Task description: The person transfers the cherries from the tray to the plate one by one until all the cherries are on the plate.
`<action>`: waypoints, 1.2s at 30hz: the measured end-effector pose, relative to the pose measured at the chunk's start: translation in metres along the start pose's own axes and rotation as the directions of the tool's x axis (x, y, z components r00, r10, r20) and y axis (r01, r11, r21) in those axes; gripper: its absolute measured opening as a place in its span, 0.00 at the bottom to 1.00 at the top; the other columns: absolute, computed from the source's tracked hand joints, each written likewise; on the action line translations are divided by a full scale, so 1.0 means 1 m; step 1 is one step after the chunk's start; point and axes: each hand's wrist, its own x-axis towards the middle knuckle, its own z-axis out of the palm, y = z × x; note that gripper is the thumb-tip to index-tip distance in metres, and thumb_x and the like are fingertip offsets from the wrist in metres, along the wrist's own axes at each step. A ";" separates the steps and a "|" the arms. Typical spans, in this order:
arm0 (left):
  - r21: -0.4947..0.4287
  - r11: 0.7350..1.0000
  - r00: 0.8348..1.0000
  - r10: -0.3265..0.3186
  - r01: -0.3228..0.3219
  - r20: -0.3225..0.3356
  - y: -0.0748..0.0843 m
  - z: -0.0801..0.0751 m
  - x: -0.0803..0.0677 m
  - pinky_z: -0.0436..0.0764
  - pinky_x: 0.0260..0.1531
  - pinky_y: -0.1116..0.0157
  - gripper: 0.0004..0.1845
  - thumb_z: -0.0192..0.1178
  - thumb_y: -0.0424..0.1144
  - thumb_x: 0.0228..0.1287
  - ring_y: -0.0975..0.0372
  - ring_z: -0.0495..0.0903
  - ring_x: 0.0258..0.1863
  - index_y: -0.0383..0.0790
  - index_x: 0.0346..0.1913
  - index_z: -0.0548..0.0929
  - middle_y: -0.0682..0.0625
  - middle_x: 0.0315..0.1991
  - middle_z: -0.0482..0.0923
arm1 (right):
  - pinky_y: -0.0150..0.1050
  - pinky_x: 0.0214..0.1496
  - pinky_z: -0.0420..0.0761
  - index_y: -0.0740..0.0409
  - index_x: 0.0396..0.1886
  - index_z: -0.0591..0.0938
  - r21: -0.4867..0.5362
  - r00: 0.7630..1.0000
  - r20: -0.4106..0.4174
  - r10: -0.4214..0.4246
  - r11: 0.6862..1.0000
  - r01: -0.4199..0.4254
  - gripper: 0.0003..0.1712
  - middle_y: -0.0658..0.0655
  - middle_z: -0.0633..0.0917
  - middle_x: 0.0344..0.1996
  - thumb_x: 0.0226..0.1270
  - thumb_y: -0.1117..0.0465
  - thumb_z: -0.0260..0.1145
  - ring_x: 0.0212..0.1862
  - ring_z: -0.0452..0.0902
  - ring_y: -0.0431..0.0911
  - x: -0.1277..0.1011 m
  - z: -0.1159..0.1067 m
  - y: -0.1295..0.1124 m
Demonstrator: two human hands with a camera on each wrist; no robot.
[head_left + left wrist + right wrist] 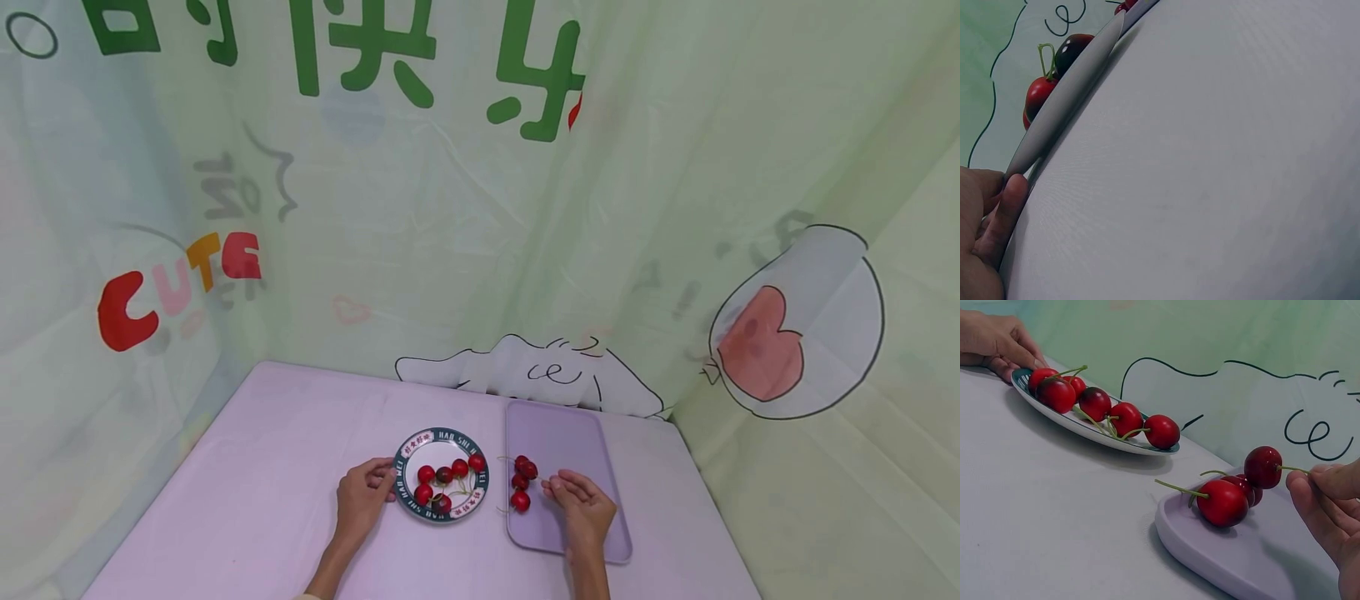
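One glossy red cherry (pixel 1263 466) hung just above the flat lilac tray (pixel 1222 559), its thin green stem pinched in the right hand (pixel 1329 515), beside the other cherries (pixel 1225 501) lying there. Fingertips of the left hand (pixel 362 493) pressed the rim of the round patterned plate (pixel 408 507) of cherries, seemingly to steady it on the pale lilac table (pixel 262 467).

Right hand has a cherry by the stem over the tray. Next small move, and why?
Probably lower and release: the right hand pinches the stem of a cherry held just above the purple tray, beside cherries already lying there.
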 end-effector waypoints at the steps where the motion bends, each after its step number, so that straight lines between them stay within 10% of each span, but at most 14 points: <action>1: 0.001 1.000 1.000 0.000 0.000 0.001 0.000 0.000 0.000 0.87 0.32 0.76 0.14 0.69 0.35 0.77 0.66 0.87 0.24 0.36 0.60 0.89 0.46 0.41 0.89 | 0.41 0.40 0.94 0.87 0.54 0.82 -0.002 1.000 0.003 0.004 1.000 -0.004 0.18 0.61 0.93 0.30 0.66 0.82 0.72 0.30 0.95 0.47 -0.002 0.001 -0.001; 36: -0.007 1.000 1.000 0.022 -0.022 0.002 0.003 -0.001 -0.002 0.87 0.32 0.76 0.15 0.69 0.34 0.77 0.67 0.86 0.24 0.35 0.61 0.89 0.45 0.41 0.90 | 0.38 0.44 0.94 0.88 0.58 0.79 0.011 0.979 0.197 0.046 0.999 -0.049 0.20 0.63 0.94 0.37 0.69 0.80 0.71 0.37 0.96 0.49 -0.028 0.038 -0.005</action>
